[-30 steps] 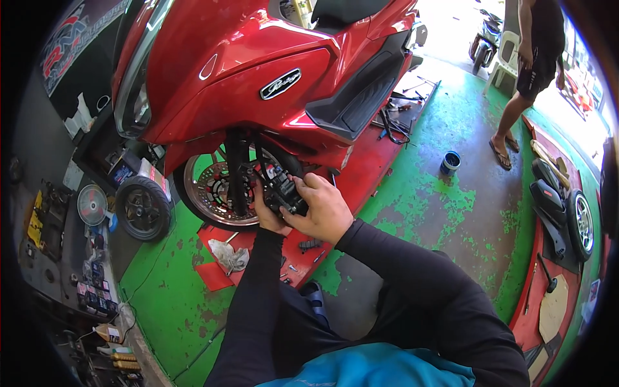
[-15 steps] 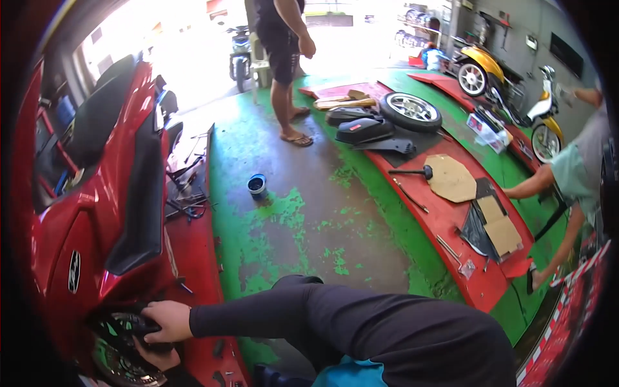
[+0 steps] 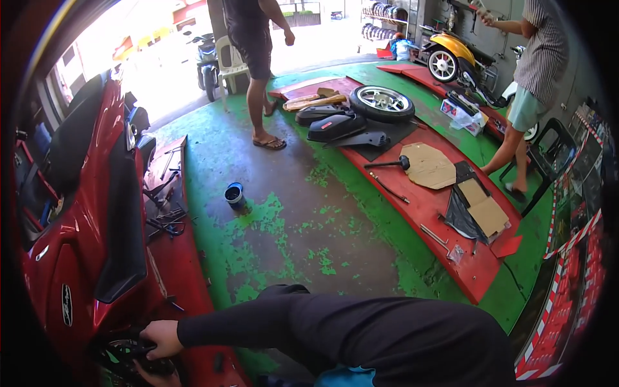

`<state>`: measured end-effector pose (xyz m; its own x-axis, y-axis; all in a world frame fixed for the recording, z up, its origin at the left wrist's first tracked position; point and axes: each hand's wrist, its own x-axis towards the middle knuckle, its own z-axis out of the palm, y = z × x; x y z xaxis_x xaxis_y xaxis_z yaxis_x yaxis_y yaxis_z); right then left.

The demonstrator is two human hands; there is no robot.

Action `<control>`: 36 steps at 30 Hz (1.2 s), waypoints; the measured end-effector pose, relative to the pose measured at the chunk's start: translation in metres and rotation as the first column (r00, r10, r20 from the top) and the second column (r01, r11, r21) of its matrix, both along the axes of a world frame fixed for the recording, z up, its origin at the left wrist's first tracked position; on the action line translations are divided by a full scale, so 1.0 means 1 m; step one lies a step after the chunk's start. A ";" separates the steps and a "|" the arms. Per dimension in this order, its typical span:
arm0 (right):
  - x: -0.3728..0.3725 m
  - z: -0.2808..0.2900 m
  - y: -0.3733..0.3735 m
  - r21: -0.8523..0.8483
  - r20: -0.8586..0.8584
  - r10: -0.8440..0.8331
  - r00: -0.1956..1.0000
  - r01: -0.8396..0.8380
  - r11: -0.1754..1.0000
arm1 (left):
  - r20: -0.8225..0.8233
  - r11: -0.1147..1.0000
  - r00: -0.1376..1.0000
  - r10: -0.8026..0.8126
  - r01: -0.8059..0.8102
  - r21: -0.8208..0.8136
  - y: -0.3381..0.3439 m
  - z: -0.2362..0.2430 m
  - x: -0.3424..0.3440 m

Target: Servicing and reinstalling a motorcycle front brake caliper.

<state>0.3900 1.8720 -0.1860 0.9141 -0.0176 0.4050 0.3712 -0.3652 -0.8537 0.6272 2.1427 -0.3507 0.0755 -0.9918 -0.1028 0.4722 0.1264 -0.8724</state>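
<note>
The red scooter (image 3: 61, 258) stands at the left, and both my hands are low at its wheel end. My right hand (image 3: 163, 339) reaches across from the right with fingers curled over a dark part beside the slotted metal disc (image 3: 119, 355). Just below it, my left hand (image 3: 158, 374) shows only partly at the lower edge, its fingers bent against the same dark area. Shadow and the fingers hide what exactly they grip. My dark right sleeve (image 3: 251, 322) spans the foreground.
Tools (image 3: 169, 219) lie on the red lift beside the scooter. A small blue-rimmed can (image 3: 235, 196) stands on the green floor. The right red lift carries a wheel (image 3: 382, 103), a mallet (image 3: 389, 163) and cardboard (image 3: 428, 166). Two people (image 3: 250, 48) (image 3: 538, 71) stand nearby.
My view has shifted, so the scene sits further left. The person at the right has gone from bending to standing upright, with hands raised. My hands stay at the disc.
</note>
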 end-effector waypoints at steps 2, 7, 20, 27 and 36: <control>-0.003 -0.013 -0.022 0.057 -0.085 -0.026 0.996 0.030 0.998 | 0.927 0.540 0.215 -0.308 -0.762 0.357 -0.056 -0.004 -0.050; 0.019 -0.016 0.027 0.142 -0.019 -0.170 0.985 0.171 0.975 | 0.842 0.246 -0.018 -0.540 -0.960 0.137 -0.061 0.043 -0.070; 0.025 -0.007 0.014 0.127 -0.235 -0.078 0.969 0.110 0.986 | 0.571 0.245 -0.081 -0.817 -0.945 0.216 -0.049 0.075 -0.105; 0.034 -0.008 0.013 0.227 -0.279 0.007 0.960 0.059 0.972 | 0.682 0.427 -0.023 -0.731 -0.795 0.431 -0.049 0.102 -0.115; 0.035 -0.015 0.005 0.152 -0.308 -0.006 0.951 0.055 0.987 | 0.853 0.719 -0.100 -0.512 -0.593 0.362 -0.034 0.055 -0.076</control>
